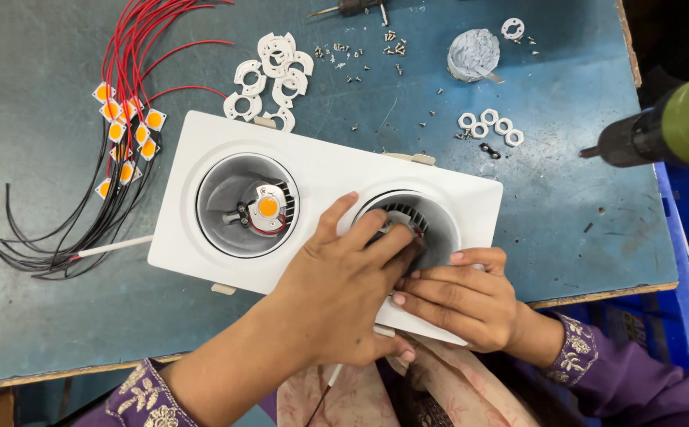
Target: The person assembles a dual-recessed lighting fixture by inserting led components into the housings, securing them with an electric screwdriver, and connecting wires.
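Blue-grey bench (36, 316) underneath, scuffed. White twin-socket lamp housing (202, 158) lying flat near the front edge — left socket (247, 205) fitted with an orange LED chip (268, 207), right socket (431, 229) partly covered by hands. Left hand (336, 292) spread over the right socket, fingers (380, 241) pressed on the part inside, not clenched. Right hand (459, 300) beside it on the housing rim, fingers curled, touching the left. Far left, wired LED chips (127, 126) — red and black leads. Behind the housing, white plastic rings (273, 75), scattered screws (392, 47).
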